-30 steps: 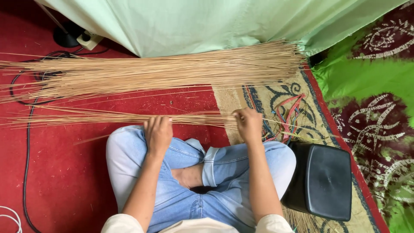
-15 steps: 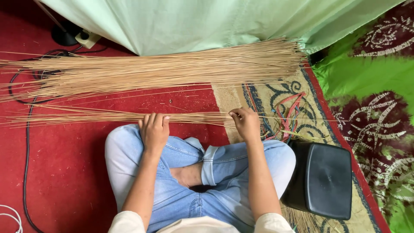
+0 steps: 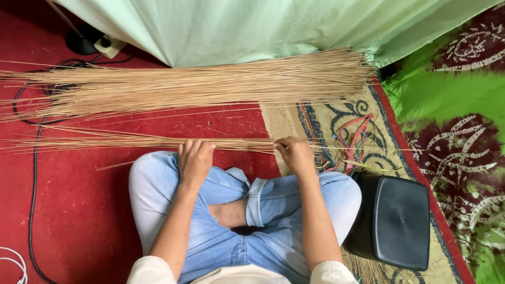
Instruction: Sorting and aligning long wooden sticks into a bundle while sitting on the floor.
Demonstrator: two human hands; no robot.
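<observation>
I sit cross-legged in blue jeans on a red carpet (image 3: 79,210). A thin bundle of long tan sticks (image 3: 105,142) lies across the floor just in front of my knees. My left hand (image 3: 194,160) is closed over this bundle near its middle. My right hand (image 3: 294,155) grips the same bundle further right, fingers curled round the sticks. A much larger heap of the same sticks (image 3: 200,87) lies further away, parallel to the small bundle.
A pale green cloth (image 3: 252,26) hangs behind the heap. Coloured strips (image 3: 352,139) lie on a patterned rug (image 3: 336,113) at the right. A black box (image 3: 394,221) stands by my right knee. Black cables (image 3: 34,173) run along the left; a green and maroon fabric (image 3: 452,121) covers the right.
My right hand has shifted slightly left and down along the thin bundle. My left hand has curled a little tighter on the sticks. The large heap has not moved.
</observation>
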